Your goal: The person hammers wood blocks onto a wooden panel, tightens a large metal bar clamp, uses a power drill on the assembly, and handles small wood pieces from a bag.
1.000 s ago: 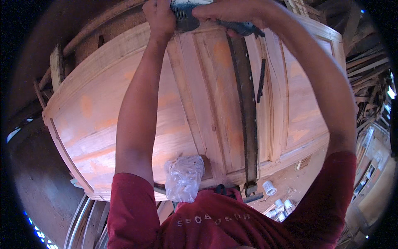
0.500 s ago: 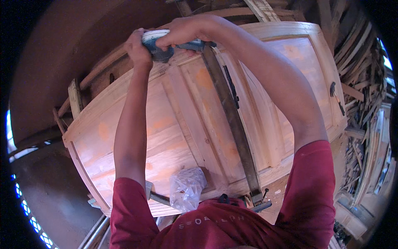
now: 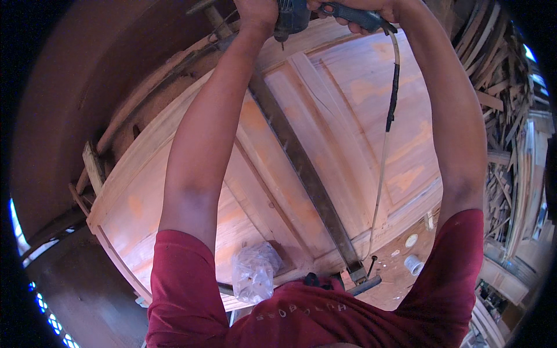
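A wooden panelled door point(image 3: 284, 191) lies flat in front of me, pale with orange filler patches. At the top of the view, a dark blue-green corded power tool point(image 3: 293, 16) is over the door's far side; its far part is cut off. Around its rear handle my right hand point(image 3: 368, 8) is closed, fingers showing beneath. My left hand point(image 3: 258, 13) presses against the tool's left side, its fingers mostly out of view. The cord point(image 3: 392, 95) hangs from the handle and runs down across the door.
A dark metal bar clamp point(image 3: 304, 180) crosses the door. A clear plastic bag point(image 3: 253, 271) lies at the near edge. Stacked wood offcuts point(image 3: 496, 104) fill the right side. A white cup point(image 3: 413, 265) is on the ground at lower right. A brown wall point(image 3: 87, 75) stands left.
Both hands have moved the power tool to the right and farther toward the upper edge. The cord now hangs farther right, away from the clamp.
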A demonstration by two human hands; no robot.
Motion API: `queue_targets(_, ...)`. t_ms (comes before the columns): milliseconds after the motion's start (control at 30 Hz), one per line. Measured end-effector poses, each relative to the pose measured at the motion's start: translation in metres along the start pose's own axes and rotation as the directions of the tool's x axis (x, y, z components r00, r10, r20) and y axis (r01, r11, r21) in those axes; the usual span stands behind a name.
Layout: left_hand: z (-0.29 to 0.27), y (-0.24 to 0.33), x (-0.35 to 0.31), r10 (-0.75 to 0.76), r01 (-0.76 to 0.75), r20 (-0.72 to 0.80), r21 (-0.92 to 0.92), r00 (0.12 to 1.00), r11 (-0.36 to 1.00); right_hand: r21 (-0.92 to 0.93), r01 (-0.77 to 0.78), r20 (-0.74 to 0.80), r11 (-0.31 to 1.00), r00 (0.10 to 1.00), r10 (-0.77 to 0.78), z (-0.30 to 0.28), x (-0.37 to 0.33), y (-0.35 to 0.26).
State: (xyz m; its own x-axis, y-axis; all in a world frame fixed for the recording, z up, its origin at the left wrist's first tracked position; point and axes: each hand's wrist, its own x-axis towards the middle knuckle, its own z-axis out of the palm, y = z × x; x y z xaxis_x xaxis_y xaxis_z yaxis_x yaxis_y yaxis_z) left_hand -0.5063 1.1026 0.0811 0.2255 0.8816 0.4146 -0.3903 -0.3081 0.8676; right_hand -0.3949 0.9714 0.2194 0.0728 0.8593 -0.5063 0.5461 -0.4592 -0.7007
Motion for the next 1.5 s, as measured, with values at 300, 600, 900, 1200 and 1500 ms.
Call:
queue_targets(300, 0.024, -0.032, -0.002, 0.038, -0.037, 0.030, -0.023, 0.999, 0.999, 0.040, -0.056, -0.009, 0.998, 0.998, 0.056, -0.014, 0.023, 0.040)
queue_targets(600, 0.023, -0.039, 0.000, 0.025, -0.025, 0.048, 0.004, 0.999, 1.000, -0.050, -0.102, 0.004, 0.994, 0.995, 0.102, -0.017, 0.031, 0.037)
queue_targets(900, 0.017, -0.045, 0.000, -0.029, 0.031, 0.077, -0.015, 0.997, 0.999, -0.028, -0.127, 0.007, 0.991, 0.992, 0.127, -0.014, 0.040, 0.036)
queue_targets(1200, 0.013, -0.057, -0.003, 0.017, -0.018, 0.095, 0.009, 0.995, 1.000, 0.004, -0.175, -0.012, 0.985, 0.985, 0.175, -0.009, 0.040, 0.041)
queue_targets(1500, 0.001, -0.087, -0.026, 0.067, -0.088, 0.155, 0.135, 0.986, 0.987, 0.009, -0.107, -0.015, 0.994, 0.994, 0.107, 0.009, 0.061, 0.082)
